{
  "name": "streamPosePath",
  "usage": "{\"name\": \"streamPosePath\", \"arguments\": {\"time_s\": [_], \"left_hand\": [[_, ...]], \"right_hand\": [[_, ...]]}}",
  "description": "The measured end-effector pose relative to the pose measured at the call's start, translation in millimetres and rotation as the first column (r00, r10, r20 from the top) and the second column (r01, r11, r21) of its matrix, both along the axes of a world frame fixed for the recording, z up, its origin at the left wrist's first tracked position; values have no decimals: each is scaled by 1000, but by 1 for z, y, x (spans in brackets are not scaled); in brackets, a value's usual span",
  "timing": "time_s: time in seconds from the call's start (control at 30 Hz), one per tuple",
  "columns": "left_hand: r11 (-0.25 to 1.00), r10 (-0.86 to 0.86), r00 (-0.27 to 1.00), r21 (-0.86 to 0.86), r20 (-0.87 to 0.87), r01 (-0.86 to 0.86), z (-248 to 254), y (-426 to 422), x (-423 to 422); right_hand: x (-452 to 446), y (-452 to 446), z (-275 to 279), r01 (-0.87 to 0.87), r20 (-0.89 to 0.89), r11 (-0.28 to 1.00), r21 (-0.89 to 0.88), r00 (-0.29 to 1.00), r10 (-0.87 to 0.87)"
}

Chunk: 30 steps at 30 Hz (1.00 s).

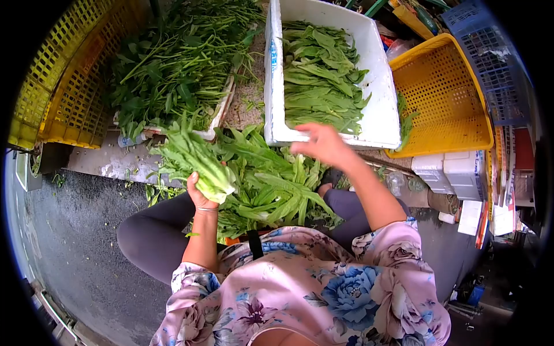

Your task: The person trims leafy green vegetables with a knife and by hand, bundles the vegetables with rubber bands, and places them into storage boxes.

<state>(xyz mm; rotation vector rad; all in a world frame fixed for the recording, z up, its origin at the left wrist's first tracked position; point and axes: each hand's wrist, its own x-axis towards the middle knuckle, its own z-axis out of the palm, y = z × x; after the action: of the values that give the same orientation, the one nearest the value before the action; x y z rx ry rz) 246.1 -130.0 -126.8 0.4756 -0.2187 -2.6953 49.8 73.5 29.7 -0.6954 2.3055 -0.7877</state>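
Observation:
My left hand [201, 195] is closed around the pale base of a bunch of leaf lettuce [193, 155], its leaves pointing up and away from me. Between my knees lies a heap of loose long-leaved lettuce [271, 179]; whatever holds it underneath is mostly hidden. My right hand [326, 145] hovers over the front edge of a white foam box [378, 109], thumb and fingers apart, with nothing visible in them. Inside that box, long green leaves [323, 81] are laid in neat layers.
A pile of thin-stemmed greens [179, 63] fills another foam tray at the back left. Yellow plastic crates stand at the far left [75, 109] and at the right [441, 92]. A blue crate [490, 63] and white boxes [461, 170] are further right.

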Motion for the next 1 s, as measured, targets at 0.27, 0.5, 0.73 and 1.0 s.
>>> {"name": "streamPosePath", "arguments": {"time_s": [0.27,0.5,0.73,1.0], "left_hand": [[995,60,985,86,-160,-46,3,5,-18],[991,6,966,130,-257,28,22,14,-36],[988,22,957,153,-290,24,35,21,-38],[967,-99,889,167,-447,192,56,33,-29]], "right_hand": [[-167,-25,-90,368,-345,914,-173,846,-406],[-172,-61,-118,187,-661,982,-19,735,-153],[-178,-22,-60,190,-581,921,-341,728,-365],[-52,53,34,551,489,5,-835,746,-452]]}}
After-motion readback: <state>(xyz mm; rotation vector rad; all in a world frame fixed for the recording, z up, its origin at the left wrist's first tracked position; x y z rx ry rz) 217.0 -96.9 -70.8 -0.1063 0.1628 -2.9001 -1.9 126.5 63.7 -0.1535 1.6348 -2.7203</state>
